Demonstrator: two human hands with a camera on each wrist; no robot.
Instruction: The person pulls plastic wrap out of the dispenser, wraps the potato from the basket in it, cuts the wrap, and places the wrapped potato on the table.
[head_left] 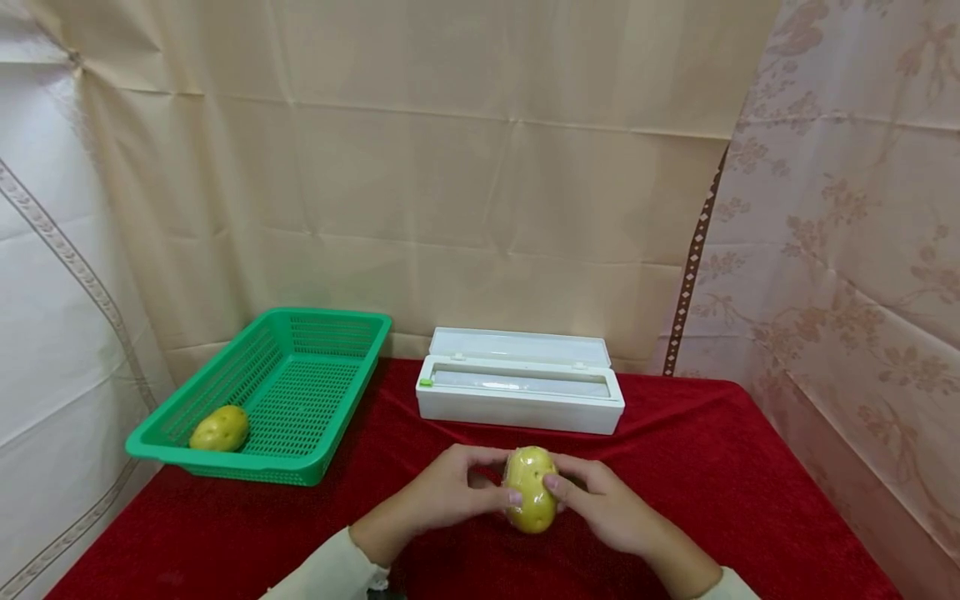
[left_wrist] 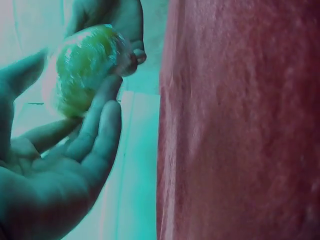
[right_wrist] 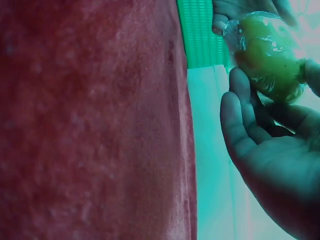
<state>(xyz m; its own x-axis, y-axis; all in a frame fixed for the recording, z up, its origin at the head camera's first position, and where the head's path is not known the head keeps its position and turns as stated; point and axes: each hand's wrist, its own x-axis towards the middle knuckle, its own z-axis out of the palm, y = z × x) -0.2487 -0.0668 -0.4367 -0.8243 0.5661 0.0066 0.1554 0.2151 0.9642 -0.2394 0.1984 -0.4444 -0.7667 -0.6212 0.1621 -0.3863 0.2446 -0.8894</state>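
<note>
- Potato, yellow, one, wrapped in clear film (head_left: 531,504): is sitting between the two hands, above the table, on the person's side of the dispenser; its long axis is running up and down in the head view.
- Left grip (head_left: 450,492): is standing part-open at the potato's width, pinching its left side; the thumb is pressing the face turned toward the head camera, while fingers are supporting it from behind; the palm is staying clear of the potato.
- Right grip (head_left: 607,502): is likewise curving part-open, pinching the right side; the thumb is pressing near the upper right of the same face, and the potato is resting at the fingertips rather than in the palm.
- Cling-film dispenser, white (head_left: 517,414): is standing just beyond the hands, its lid (head_left: 519,343) leaning open at the back; a green slider (head_left: 426,382) is sitting at its left end.
- Basket, green, perforated (head_left: 292,473): is standing at the left, holding a second potato (head_left: 220,429) in its near left corner.
- Table, under red cloth (head_left: 720,483): is carrying basket and dispenser.
</note>
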